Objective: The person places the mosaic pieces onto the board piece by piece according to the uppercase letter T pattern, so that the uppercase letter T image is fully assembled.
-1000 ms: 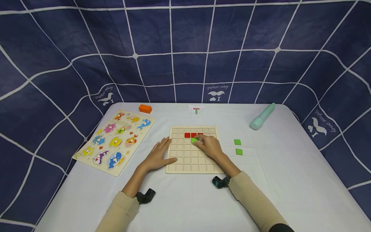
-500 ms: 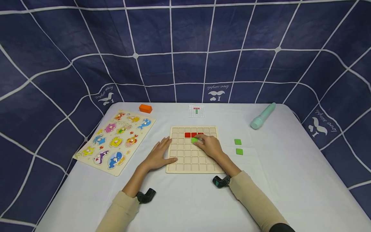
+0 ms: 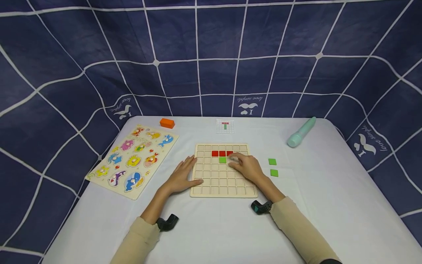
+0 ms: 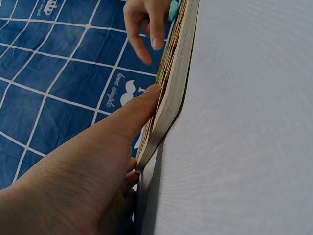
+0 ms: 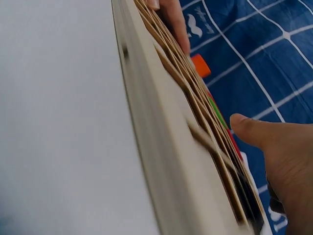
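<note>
A wooden grid board (image 3: pixel 211 183) lies flat on the white table. Three red square tiles (image 3: pixel 215 153) form a row in its upper part, the rightmost partly behind fingers. One green tile (image 3: pixel 222 160) sits directly below the middle red one. My left hand (image 3: pixel 179 178) rests along the board's left edge, fingers straight, with its thumb (image 4: pixel 142 110) on the board's surface. Just right of the green tile, my right hand (image 3: pixel 248 167) hovers over the board; its thumb and forefinger are apart and nothing is between them. Two loose green tiles (image 3: pixel 272 161) lie to the board's right.
A small card (image 3: pixel 225 126) printed with a red and green T pattern lies behind the board. An animal peg puzzle (image 3: pixel 138 172) is at the left, an orange block (image 3: pixel 167 123) behind it. A mint-green flashlight-shaped object (image 3: pixel 301 132) lies at the back right.
My right hand has let go of the green tile and drawn back a little to the right. The tile stays in its cell below the red row. My left hand keeps its place.
</note>
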`<state>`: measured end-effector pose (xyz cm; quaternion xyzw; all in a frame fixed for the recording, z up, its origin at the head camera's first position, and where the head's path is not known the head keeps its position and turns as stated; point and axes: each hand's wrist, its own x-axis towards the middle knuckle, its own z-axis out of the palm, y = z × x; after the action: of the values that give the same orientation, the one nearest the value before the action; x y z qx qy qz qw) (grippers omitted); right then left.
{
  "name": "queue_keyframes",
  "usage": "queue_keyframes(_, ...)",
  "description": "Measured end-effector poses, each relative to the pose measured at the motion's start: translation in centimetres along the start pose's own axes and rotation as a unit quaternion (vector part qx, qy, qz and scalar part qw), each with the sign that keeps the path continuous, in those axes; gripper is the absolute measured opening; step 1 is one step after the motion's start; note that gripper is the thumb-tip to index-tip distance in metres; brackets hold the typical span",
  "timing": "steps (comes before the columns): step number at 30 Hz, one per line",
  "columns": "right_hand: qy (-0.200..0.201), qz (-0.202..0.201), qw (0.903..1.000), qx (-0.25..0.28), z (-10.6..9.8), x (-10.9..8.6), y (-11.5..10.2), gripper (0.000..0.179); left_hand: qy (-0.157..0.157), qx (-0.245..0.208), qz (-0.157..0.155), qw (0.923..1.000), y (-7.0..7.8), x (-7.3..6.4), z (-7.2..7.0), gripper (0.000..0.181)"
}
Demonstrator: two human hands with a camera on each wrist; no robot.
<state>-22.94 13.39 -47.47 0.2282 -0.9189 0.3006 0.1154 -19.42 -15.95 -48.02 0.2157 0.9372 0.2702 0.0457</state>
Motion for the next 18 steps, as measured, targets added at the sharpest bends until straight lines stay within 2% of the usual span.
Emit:
queue_keyframes(5, 0.014, 0.001, 0.9999, -0.003, -2.0, -1.3, 1.9, 0.035, -0.001, -0.002, -0.001, 1.0000, -0.1, 0.0, -0.1, 0.096)
queue_keyframes(11, 0.051, -0.007, 0.9985, -0.019, -4.8, -3.4, 5.2, 0.033, -0.007, 0.007, -0.011, 0.9999, -0.2, 0.0, -0.1, 0.096)
queue_keyframes(18, 0.082, 0.013, 0.9956, -0.043, -7.6, -5.7, 8.3, 0.034, -0.007, 0.005, -0.004, 1.0000, -0.2, 0.1, 0.0, 0.097)
